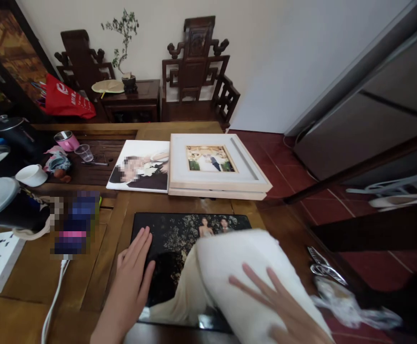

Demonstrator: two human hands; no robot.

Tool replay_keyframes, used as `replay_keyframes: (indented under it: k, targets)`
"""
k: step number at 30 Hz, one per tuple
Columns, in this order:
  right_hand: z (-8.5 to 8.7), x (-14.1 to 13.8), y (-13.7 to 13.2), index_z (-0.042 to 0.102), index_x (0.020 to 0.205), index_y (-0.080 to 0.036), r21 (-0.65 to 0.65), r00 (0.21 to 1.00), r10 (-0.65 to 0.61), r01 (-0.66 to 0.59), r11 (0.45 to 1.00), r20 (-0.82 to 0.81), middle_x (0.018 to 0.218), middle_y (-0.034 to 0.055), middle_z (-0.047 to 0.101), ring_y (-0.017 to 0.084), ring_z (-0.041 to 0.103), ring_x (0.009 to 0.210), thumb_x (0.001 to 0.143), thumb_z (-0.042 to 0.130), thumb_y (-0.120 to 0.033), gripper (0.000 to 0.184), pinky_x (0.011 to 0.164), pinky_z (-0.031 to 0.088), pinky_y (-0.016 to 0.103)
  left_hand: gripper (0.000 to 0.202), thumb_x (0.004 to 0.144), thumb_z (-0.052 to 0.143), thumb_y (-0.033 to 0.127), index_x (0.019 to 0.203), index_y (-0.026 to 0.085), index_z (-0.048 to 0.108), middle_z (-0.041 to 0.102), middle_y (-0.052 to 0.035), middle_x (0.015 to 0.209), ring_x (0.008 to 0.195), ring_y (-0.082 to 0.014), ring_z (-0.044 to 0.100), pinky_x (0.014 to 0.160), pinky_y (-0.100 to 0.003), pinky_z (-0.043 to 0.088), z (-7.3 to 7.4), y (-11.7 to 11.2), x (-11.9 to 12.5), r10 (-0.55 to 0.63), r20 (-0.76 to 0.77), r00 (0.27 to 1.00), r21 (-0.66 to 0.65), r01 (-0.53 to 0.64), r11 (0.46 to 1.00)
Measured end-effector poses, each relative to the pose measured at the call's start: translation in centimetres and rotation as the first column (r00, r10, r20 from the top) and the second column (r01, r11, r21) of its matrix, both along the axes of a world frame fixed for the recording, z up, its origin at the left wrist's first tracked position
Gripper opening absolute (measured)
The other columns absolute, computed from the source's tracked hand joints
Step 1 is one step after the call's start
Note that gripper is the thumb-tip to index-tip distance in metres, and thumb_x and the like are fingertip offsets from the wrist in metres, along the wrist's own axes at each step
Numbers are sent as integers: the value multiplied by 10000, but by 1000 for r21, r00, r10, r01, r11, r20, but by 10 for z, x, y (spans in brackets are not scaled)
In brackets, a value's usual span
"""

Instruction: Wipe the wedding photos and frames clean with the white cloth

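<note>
A dark glossy photo panel [168,229] with a printed couple lies flat on the wooden table in front of me. At its left edge my left hand [133,267] rests with fingers extended, palm down. A thick white cloth [240,267] covers the panel's right part and hangs toward me. My right hand [276,306] holds the cloth from above, its fingers spread over the fabric and somewhat blurred. Beneath the cloth, that part of the panel is hidden.
Behind the panel lie a white photo print [140,167] and stacked pale wooden frames [215,165]. On the left are a phone [77,224] on a white cable, a white cup [32,176] and a pink mug [67,141]. Scissors [326,267] and clear plastic wrapping [351,303] lie at right.
</note>
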State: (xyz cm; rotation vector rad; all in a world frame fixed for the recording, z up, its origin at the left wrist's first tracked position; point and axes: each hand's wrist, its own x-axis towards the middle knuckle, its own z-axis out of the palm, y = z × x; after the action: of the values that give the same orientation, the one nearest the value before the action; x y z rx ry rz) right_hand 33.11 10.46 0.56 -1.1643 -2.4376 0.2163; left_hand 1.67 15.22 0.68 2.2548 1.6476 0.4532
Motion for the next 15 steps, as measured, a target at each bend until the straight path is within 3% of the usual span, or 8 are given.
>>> replay_keyframes:
  k: [2, 5, 8, 11, 15]
  targets:
    - [8, -2, 31, 610, 801, -214, -1, 1000, -4, 4, 1000, 9, 1438, 37, 467, 285, 263, 1396, 702, 344, 34, 377, 1105, 261, 623, 552, 985, 324, 227, 1491, 302, 116, 279, -72, 1555, 1444, -194, 216, 1082, -440, 307, 1, 0, -1, 0, 18, 1000, -6, 1, 1000]
    - [16, -6, 75, 606, 988, -181, -61, 997, -14, 19, 998, 78, 1448, 93, 449, 290, 205, 1410, 597, 326, 83, 549, 1085, 284, 641, 525, 988, 320, 248, 1485, 300, 159, 285, -73, 1553, 1443, -194, 218, 1097, -449, 293, 2, 0, -1, 15, 45, 999, -20, -14, 1000]
    - [18, -8, 92, 579, 1116, -166, -75, 992, -15, 24, 997, 123, 1426, 122, 473, 294, 228, 1400, 575, 318, 98, 657, 1084, 285, 640, 500, 991, 318, 270, 1475, 295, 198, 294, -71, 1549, 1442, -190, 220, 1109, -454, 278, 2, -1, 0, 41, 64, 997, -19, -40, 999]
    - [15, -9, 69, 612, 1024, -152, -34, 995, -3, 6, 999, 103, 1429, 134, 466, 302, 178, 1412, 568, 315, 95, 598, 1080, 256, 669, 481, 994, 314, 287, 1466, 288, 223, 294, -71, 1549, 1444, -184, 214, 1117, -461, 261, 1, -2, 1, 52, 74, 996, -6, -52, 999]
    - [11, -10, -2, 596, 748, -181, 48, 996, 36, -40, 998, 76, 1453, 106, 437, 320, 165, 1417, 630, 347, 74, 375, 1075, 241, 684, 474, 995, 308, 295, 1464, 269, 240, 295, -80, 1548, 1446, -180, 207, 1126, -463, 243, 1, -2, 1, 46, 82, 996, 5, -47, 999]
